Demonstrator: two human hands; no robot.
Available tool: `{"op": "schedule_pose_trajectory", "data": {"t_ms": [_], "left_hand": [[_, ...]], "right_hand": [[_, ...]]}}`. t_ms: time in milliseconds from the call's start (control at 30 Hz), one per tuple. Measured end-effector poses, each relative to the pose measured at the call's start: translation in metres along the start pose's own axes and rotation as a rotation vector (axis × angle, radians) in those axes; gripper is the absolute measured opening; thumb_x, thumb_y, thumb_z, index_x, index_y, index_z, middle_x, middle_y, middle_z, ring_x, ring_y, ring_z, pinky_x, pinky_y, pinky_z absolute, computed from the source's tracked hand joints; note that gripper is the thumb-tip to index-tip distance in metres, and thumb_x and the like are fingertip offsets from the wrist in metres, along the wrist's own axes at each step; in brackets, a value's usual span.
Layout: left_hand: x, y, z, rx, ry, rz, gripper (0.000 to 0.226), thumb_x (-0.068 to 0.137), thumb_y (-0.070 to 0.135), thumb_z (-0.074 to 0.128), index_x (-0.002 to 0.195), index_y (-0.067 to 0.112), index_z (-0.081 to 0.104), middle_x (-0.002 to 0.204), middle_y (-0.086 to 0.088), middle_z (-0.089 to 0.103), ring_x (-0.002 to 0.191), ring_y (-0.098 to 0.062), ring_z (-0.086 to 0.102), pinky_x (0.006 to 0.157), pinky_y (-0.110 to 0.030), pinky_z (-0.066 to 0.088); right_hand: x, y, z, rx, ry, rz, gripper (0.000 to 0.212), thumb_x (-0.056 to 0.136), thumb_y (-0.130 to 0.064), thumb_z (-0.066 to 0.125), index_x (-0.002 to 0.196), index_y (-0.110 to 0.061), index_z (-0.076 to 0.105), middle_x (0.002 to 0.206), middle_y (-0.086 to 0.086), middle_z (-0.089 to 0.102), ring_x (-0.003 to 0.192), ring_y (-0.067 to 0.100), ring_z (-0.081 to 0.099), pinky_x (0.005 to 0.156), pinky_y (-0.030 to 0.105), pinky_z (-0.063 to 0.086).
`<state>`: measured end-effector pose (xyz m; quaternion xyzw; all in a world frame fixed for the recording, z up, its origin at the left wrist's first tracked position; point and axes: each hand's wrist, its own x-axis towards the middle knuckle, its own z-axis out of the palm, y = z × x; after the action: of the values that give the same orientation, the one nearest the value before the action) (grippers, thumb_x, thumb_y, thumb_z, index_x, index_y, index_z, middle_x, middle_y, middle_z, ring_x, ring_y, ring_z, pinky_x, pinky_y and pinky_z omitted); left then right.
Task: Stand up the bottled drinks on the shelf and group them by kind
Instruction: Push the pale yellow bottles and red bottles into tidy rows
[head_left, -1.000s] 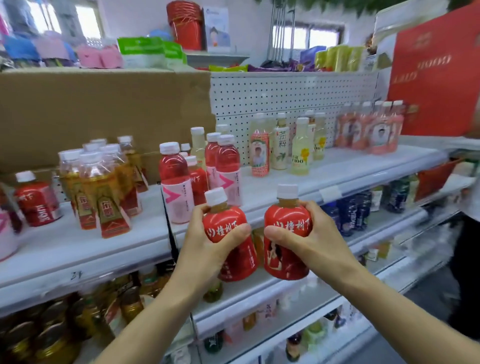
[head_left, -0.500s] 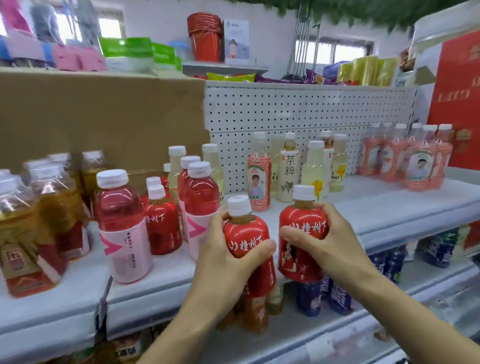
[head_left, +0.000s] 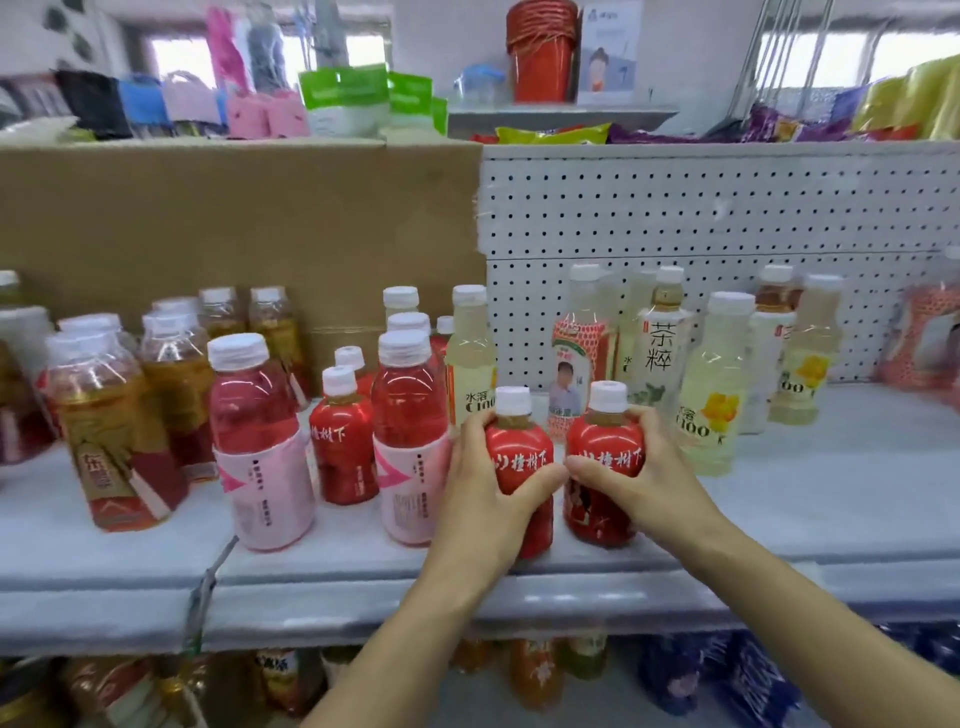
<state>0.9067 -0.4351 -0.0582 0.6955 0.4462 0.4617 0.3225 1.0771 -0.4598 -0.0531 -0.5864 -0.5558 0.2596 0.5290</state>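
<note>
My left hand (head_left: 488, 493) grips a small red-labelled bottle (head_left: 521, 451) with a white cap, and my right hand (head_left: 634, 480) grips a second one of the same kind (head_left: 605, 448). Both bottles stand upright side by side on the white shelf (head_left: 779, 525), close to its front edge. Just left of them stand two pink-labelled red drinks (head_left: 408, 441) (head_left: 262, 447) and another small red bottle (head_left: 344, 441). Amber tea bottles (head_left: 111, 431) are grouped at the far left. Pale yellow drinks (head_left: 711, 395) stand to the right.
A white pegboard back panel (head_left: 727, 218) and a brown cardboard sheet (head_left: 234, 223) close off the rear. A tea bottle with a white label (head_left: 662, 343) and a portrait-labelled bottle (head_left: 576, 364) stand behind my hands. More drinks fill the lower shelf (head_left: 535, 670).
Both hands have carried the two red bottles up from in front of the shelf edge onto the shelf, setting them beside the pink-labelled drinks. The view has moved closer.
</note>
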Motion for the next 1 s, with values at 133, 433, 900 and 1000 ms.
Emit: {"op": "schedule_pose_trajectory", "data": {"t_ms": [133,433,900,1000], "left_hand": [[0.003,-0.003,0.012,0.080,0.050,-0.002,0.085,0.084,0.042,0.074,0.149,0.036,0.019,0.150,0.011,0.034,0.132,-0.005,0.036,0.110,-0.027,0.033],[-0.023,0.000,0.011,0.188,0.053,-0.048,0.095,0.092,0.033,0.066,0.155,0.041,-0.004,0.161,0.011,0.017,0.145,-0.009,0.024,0.120,-0.042,0.029],[-0.059,-0.007,-0.107,0.227,0.555,0.069,0.067,0.091,0.034,0.069,0.144,0.035,0.029,0.133,0.027,0.030,0.130,0.001,0.033,0.111,-0.026,0.030],[-0.037,-0.022,-0.143,0.183,0.581,-0.048,0.082,0.088,0.039,0.072,0.152,0.031,0.021,0.150,0.010,0.025,0.131,0.001,0.027,0.109,-0.026,0.028]], "right_hand": [[0.016,0.009,-0.003,0.009,-0.126,-0.021,0.074,0.076,-0.034,0.082,0.133,-0.034,0.034,0.121,-0.006,0.056,0.106,0.009,0.061,0.090,0.031,0.053],[0.024,0.005,0.003,0.007,-0.157,-0.094,0.075,0.082,-0.029,0.078,0.142,-0.026,0.032,0.124,-0.005,0.050,0.106,0.007,0.055,0.090,0.025,0.047],[-0.022,-0.075,0.062,-0.067,-0.027,-0.577,0.073,0.091,-0.029,0.069,0.150,-0.021,0.027,0.150,-0.009,0.032,0.137,0.000,0.030,0.107,0.005,0.025],[-0.021,-0.086,0.094,-0.025,-0.109,-0.474,0.084,0.090,-0.033,0.069,0.154,-0.025,0.015,0.159,-0.007,0.023,0.145,0.005,0.023,0.118,0.029,0.026]]}}
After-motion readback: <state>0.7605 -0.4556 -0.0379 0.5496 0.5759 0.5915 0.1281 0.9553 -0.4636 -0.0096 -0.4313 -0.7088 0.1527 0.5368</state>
